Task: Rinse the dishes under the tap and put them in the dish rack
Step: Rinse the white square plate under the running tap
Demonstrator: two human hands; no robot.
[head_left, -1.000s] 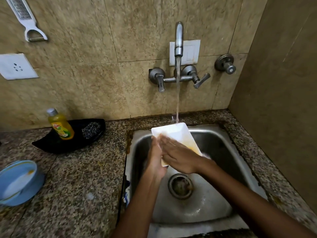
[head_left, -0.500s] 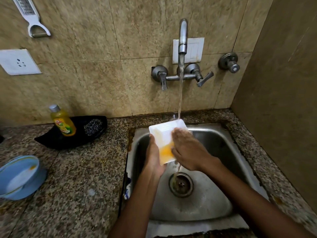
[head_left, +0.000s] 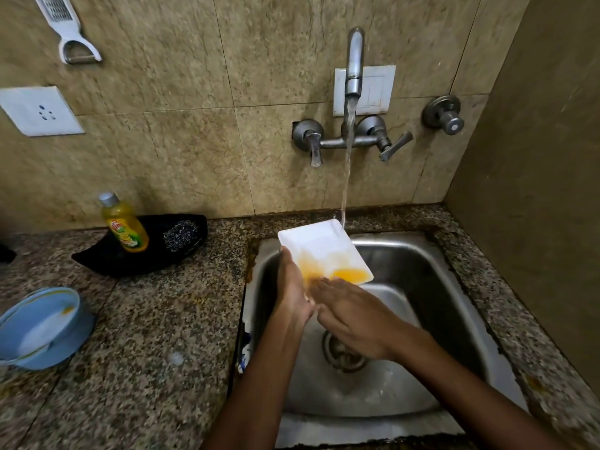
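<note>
A white square plate [head_left: 321, 246] with a yellow-orange smear on its lower part is tilted over the steel sink [head_left: 431, 287]. Water from the wall tap [head_left: 354, 69] streams onto the plate's far corner. My left hand [head_left: 292, 290] grips the plate's left edge from the side. My right hand [head_left: 354, 316] lies flat with straight fingers on the plate's near edge, just below the smear. A blue bowl [head_left: 42, 326] holding white and orange residue sits on the counter at the far left. No dish rack is in view.
A granite counter [head_left: 156, 319] surrounds the sink. A yellow dish-soap bottle [head_left: 125, 224] and a steel scrubber [head_left: 180, 235] sit in a black tray [head_left: 107, 258] by the wall. A grater [head_left: 65, 27] hangs top left. A side wall [head_left: 535, 190] closes the right.
My right hand has slid down from the plate's upper part to its near edge, uncovering the yellow smear. The plate stays under the running water in my left hand.
</note>
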